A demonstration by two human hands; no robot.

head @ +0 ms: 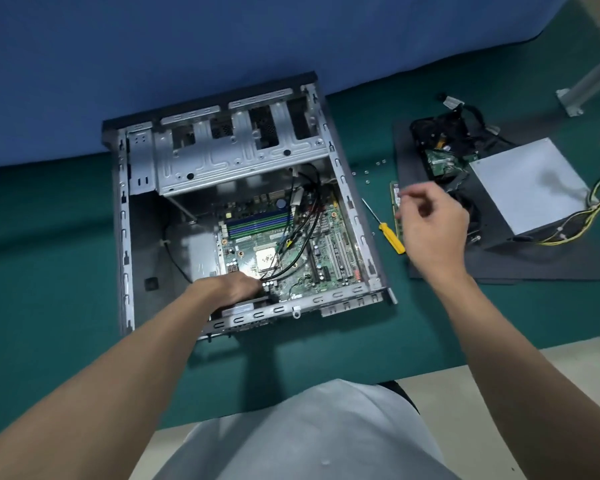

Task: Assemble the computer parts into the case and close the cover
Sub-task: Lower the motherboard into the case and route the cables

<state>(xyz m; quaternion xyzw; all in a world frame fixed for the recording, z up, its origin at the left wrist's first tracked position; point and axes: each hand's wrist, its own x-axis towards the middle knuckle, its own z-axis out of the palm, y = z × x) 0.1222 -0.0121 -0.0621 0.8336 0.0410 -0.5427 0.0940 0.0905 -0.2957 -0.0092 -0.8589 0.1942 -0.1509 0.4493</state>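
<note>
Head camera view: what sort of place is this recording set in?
Probably a computer repair or assembly workbench, indoors: a green-covered table holds an open grey metal desktop case with a green motherboard inside, a yellow-handled screwdriver beside it, and a grey boxy power supply with loose cables.

the left hand (230, 286) and right hand (430, 221) are bare, and so are the left forearm (125, 362), running off at 7 o'clock, and the right forearm (499, 355), at 4 o'clock. at 6 o'clock a light grey garment (309, 436), smooth with a few soft creases, covers the lap.
</note>
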